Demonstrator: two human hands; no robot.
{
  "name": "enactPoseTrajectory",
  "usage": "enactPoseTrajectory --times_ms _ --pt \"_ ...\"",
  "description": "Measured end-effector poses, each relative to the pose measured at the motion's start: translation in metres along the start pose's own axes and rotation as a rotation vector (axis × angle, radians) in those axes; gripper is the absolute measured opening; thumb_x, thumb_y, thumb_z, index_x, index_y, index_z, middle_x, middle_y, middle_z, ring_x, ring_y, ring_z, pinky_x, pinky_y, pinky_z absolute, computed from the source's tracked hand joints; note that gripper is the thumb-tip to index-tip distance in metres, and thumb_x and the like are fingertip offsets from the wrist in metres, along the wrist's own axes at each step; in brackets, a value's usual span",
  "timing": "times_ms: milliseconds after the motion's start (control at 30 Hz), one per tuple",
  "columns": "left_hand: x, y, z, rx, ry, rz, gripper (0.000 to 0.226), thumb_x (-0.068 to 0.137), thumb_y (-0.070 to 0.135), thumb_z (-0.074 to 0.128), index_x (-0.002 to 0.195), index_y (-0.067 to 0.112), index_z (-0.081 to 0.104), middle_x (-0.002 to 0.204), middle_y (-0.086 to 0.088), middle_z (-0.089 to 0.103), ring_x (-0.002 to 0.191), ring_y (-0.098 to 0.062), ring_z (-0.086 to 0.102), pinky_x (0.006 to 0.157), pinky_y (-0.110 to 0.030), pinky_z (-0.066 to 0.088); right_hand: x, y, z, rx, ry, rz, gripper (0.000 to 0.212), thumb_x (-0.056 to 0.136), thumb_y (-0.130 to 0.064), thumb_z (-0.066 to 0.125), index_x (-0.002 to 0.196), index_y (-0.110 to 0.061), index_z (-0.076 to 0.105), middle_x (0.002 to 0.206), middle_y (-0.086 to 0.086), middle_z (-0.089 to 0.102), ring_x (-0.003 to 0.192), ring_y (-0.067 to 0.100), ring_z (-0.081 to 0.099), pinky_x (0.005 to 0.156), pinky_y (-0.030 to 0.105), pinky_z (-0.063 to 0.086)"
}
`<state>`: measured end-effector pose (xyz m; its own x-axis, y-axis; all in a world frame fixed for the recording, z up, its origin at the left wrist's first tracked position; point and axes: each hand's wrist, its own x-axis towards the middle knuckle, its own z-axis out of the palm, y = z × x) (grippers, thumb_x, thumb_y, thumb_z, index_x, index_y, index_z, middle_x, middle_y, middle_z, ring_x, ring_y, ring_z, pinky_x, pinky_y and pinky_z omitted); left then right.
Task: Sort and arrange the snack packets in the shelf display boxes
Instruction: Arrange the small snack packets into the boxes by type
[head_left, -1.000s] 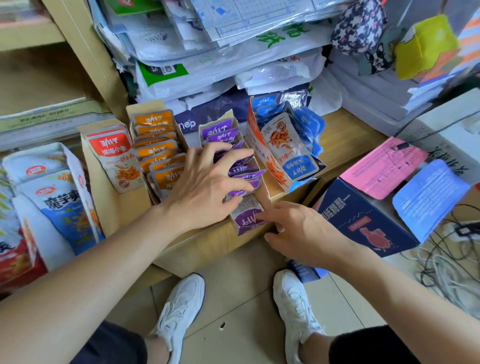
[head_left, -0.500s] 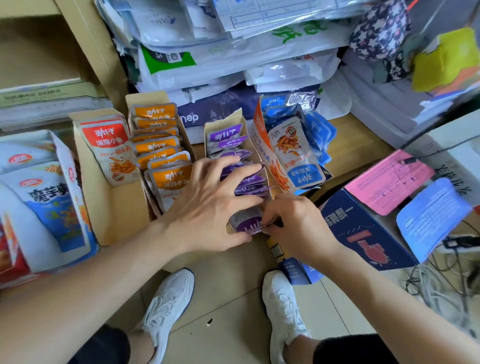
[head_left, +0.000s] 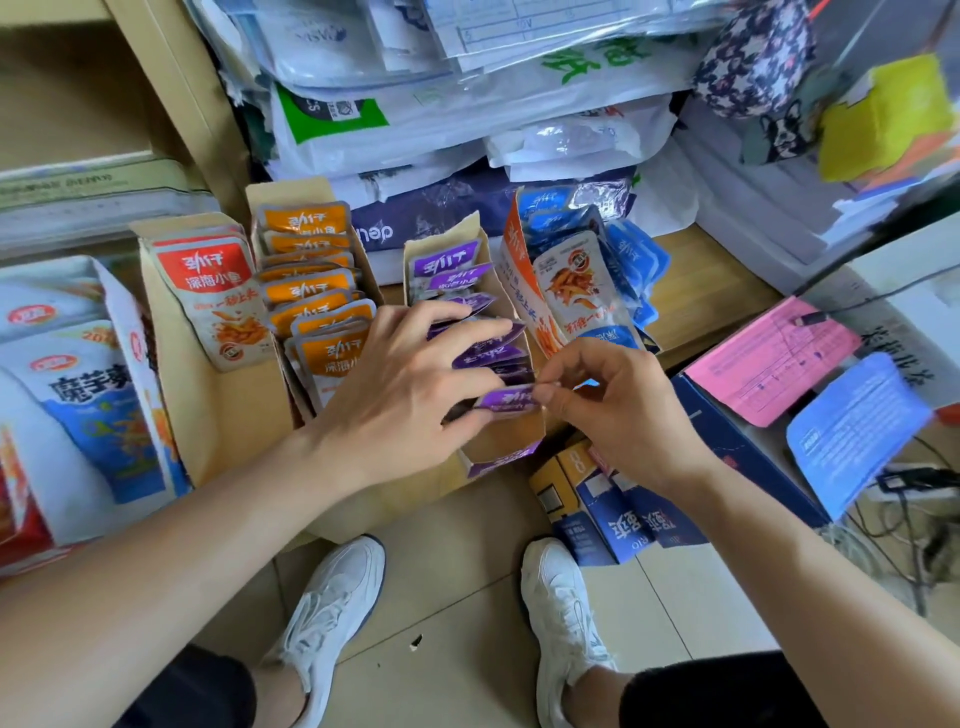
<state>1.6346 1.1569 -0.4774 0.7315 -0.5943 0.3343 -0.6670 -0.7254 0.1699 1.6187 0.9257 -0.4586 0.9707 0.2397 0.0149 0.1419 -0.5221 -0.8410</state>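
step: filling purple display box (head_left: 500, 459) | left hand (head_left: 410, 395) is pressing purple packets (head_left: 445, 260), fingers spread | right hand (head_left: 613, 410) is pinching front packet (head_left: 508, 399) between both hands | next: slotting it upright (probably needs a gap)

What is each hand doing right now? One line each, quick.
Left hand: open, fingers spread, pressing on the row of purple packets.
Right hand: pinching the front purple packet.
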Motion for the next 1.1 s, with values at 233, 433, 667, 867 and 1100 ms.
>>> enactPoseTrajectory --times_ms 233,433,667,867,1100 --pt "0.003 -0.008 0.003 -0.091 0.155 -0.094 0.023 0.083 0.030 0.078 0.100 0.015 0.075 0.133 -0.003 0.066 0.125 -0.026 0.059 0.093 -0.048 0.049 -0.004 -0.001 0.013 -0.049 0.236 -0.034 0.017 0.084 -0.017 0.080 0.089 -0.020 0.063 0.089 -0.008 0.068 0.085 0.010 0.066 0.068 0.024 0.057" --pt "0.005 -0.008 0.000 -0.125 0.215 -0.082 0.027 0.077 0.027 0.084 0.089 0.013 0.065 0.126 -0.004 0.069 0.119 -0.022 0.063 0.089 -0.041 0.052 0.003 0.010 0.035 -0.165 0.197 -0.128 0.049 0.079 -0.017 0.084 0.119 -0.023 0.056 0.105 -0.014 0.053 0.095 0.005 0.058 0.075 0.021 0.053" --pt "0.009 -0.019 -0.020 -0.201 0.033 -0.047 0.044 0.070 0.038 0.086 0.092 0.025 0.051 0.131 0.007 0.063 0.124 -0.011 0.056 0.099 -0.039 0.048 0.028 0.006 0.036 -0.370 0.193 -0.283 0.055 0.083 -0.037 0.074 0.129 -0.014 0.054 0.119 -0.001 0.056 0.106 0.016 0.058 0.083 0.035 0.056" --pt "0.003 -0.030 -0.028 -0.252 -0.007 -0.066 0.034 0.082 0.021 0.079 0.104 0.024 0.053 0.130 0.012 0.061 0.120 0.003 0.051 0.097 -0.005 0.036 0.034 0.014 0.036 -0.398 0.192 -0.319 0.037 0.082 -0.027 0.081 0.111 -0.013 0.062 0.111 0.000 0.061 0.103 0.018 0.057 0.082 0.041 0.055" --pt "0.005 -0.025 -0.028 -0.330 0.081 -0.164 0.041 0.088 0.020 0.077 0.122 0.024 0.054 0.120 0.019 0.058 0.114 0.008 0.049 0.088 -0.004 0.038 0.034 0.002 0.016 -0.188 0.168 -0.177 0.025 0.086 -0.022 0.076 0.104 -0.019 0.058 0.109 -0.007 0.061 0.101 0.012 0.059 0.077 0.031 0.057"
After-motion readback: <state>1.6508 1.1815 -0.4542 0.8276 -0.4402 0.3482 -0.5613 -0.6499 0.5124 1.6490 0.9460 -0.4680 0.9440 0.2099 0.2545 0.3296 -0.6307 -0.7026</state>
